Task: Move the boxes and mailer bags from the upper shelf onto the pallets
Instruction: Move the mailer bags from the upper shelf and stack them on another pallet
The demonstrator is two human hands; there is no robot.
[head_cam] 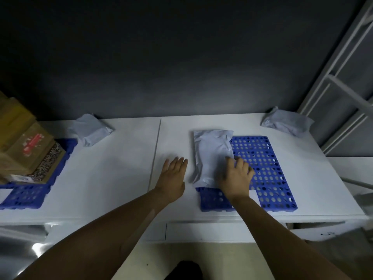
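Note:
A grey mailer bag (210, 152) lies on the left part of a blue perforated pallet (262, 168) on the white table. My right hand (237, 176) rests flat on the bag's lower right corner, fingers spread. My left hand (173, 178) hovers open over the bare table just left of the bag, holding nothing. A second blue pallet (26, 194) at the far left carries stacked cardboard boxes (24, 150). Two more grey mailer bags lie on the table: one at the back left (90, 130), one at the back right (286, 122).
A seam (155, 152) splits the white table top in two. A dark wall rises behind the table. A grey metal shelf frame (343, 87) stands at the right. The table's front edge (201, 219) is close to my body.

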